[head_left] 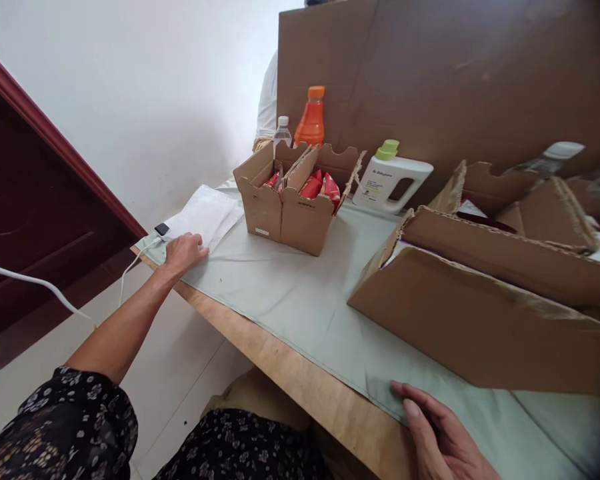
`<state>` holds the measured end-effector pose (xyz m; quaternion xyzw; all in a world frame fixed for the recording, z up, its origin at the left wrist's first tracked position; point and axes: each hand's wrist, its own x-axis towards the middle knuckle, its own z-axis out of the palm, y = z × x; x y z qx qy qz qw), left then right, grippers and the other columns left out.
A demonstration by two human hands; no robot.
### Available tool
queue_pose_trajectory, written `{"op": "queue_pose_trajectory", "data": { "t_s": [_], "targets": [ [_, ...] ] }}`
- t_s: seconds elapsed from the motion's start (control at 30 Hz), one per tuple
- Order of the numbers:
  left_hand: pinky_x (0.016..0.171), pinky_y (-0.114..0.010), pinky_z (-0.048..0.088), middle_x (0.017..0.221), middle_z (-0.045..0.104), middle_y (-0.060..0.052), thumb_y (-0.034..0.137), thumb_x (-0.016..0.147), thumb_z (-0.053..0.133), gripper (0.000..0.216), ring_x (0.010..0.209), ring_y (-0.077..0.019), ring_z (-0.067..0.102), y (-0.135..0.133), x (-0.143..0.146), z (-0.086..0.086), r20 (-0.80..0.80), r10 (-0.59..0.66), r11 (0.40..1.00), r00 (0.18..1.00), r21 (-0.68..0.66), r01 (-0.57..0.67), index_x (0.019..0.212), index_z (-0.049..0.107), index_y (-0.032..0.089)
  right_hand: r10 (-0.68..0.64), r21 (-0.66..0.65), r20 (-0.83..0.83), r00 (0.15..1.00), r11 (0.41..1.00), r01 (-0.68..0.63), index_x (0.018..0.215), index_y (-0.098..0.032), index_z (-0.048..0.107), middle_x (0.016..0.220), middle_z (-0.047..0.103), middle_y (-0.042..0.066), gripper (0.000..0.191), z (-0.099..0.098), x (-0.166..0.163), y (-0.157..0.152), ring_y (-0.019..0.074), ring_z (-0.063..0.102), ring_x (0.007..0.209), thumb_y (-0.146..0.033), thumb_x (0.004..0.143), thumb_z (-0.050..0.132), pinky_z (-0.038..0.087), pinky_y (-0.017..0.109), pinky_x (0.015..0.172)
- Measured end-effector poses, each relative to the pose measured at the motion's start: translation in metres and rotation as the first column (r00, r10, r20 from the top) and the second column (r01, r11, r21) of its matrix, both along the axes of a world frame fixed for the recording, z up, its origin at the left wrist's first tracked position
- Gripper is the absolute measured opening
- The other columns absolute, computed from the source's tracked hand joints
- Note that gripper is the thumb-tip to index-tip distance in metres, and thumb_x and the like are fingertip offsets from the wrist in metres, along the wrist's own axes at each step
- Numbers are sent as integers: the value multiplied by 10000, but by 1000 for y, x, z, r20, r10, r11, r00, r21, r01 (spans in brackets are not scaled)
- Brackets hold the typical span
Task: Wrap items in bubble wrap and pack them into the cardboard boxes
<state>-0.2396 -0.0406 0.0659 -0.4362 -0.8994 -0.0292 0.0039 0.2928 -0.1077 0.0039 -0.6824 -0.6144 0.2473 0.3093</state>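
Observation:
At the table's far left end, my left hand [184,253] rests with curled fingers on the near edge of a flat stack of thin white sheets [207,210], paper or plastic. Its fingertips are partly hidden, and they seem to pinch the edge of a sheet. My right hand [443,433] is low at the front edge of the table, in front of the large cardboard box [460,327]. Its index finger is stretched out and the thumb lies apart from it; nothing shows between them. A faint grey patch by the fingertip is too blurred to tell.
A small divided cardboard box [300,223] holds red packets [313,185]. Behind it stand an orange bottle [310,123] and a clear bottle [282,133]. A white jug [390,180] with a green cap leans by the cardboard panel [430,80]. A white cable [45,287] hangs left.

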Motion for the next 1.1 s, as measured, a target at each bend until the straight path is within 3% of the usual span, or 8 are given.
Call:
{"op": "queue_pose_trajectory", "data": {
  "t_s": [0.2,0.4,0.5,0.6,0.67,0.73,0.83,1.1],
  "targets": [
    [935,-463,607,1318,660,-105,389,1001,679,383,1117,-249,685,3,-2,12,9,9,999,1000,38,-9,1319,631,181,24,75,-45,999,997,-21,1001,-290,811,1057,823,25,503,1,-6,-3,321,771,1011,-713,849,586,623,406,835],
    [943,-455,598,1140,771,-156,136,916,559,167,1064,-314,742,-32,39,29,-138,-267,892,954,340,299,876,721,145,22,129,-211,977,992,6,1014,-256,800,1065,811,78,468,12,-19,-16,309,768,1005,-669,885,622,629,394,842],
    [1026,-427,560,1171,784,-128,173,915,545,181,1156,-278,720,-62,99,17,-236,-592,660,770,407,632,842,710,184,107,10,-477,872,993,-116,1118,-245,752,1169,787,114,473,24,-39,-21,297,767,1033,-649,882,686,641,380,827],
    [916,-354,582,958,817,-49,187,904,588,167,915,-197,758,-84,164,-6,-259,-899,244,354,374,894,775,689,220,122,-100,-709,695,958,-270,1356,-243,620,1360,700,173,675,31,-53,-19,317,737,1132,-692,860,707,647,386,775],
    [927,-352,576,972,824,-41,147,894,584,163,948,-195,762,-92,197,-20,-229,-972,-35,51,356,934,774,670,214,94,-134,-788,608,938,-319,1462,-238,525,1406,662,198,840,31,-52,-15,342,712,1175,-765,829,687,641,402,742],
    [995,-396,553,1156,811,-86,92,874,566,152,1148,-240,732,-94,216,-30,-182,-975,-186,-126,368,911,819,665,193,88,-131,-798,596,940,-314,1473,-235,515,1414,657,182,891,29,-46,-11,344,682,1221,-801,805,679,627,434,843],
    [1032,-466,533,1315,756,-132,50,860,546,175,1284,-287,673,-93,222,-37,-122,-979,-197,-161,394,898,900,667,170,102,-123,-683,724,960,-251,1404,-241,582,1357,699,116,784,28,-35,-6,304,665,1235,-690,790,773,533,442,1058],
    [1045,-508,529,1296,755,-158,66,924,627,133,1307,-323,660,-88,220,0,-219,-975,-43,49,393,918,1021,676,142,82,51,-480,873,997,-66,1033,-215,738,907,765,35,269,47,-18,-8,188,691,786,-452,913,692,561,307,727]
  ]
}}
